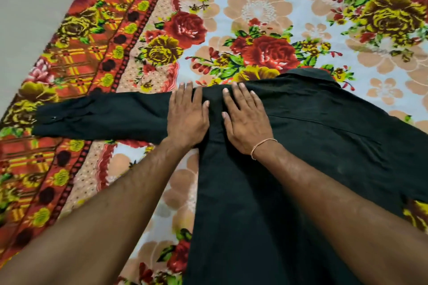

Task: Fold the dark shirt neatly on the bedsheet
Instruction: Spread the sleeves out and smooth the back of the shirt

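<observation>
The dark shirt [289, 146] is merely spread on the floral bedsheet [266, 7], pressed under the flat, open-fingered left hand [187, 115] and right hand [245, 120], its long sleeve [104, 118] outstretched beyond the left hand; no fold is seen made.

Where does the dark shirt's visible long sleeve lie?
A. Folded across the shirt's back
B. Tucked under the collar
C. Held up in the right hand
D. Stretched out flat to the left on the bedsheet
D: the sleeve extends straight left from the left hand, its cuff resting flat on the bedsheet.

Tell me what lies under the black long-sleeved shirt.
The black long-sleeved shirt lies flat on the floral bedsheet; both hands press on top. Anything else beneath the cloth is covered.
</observation>
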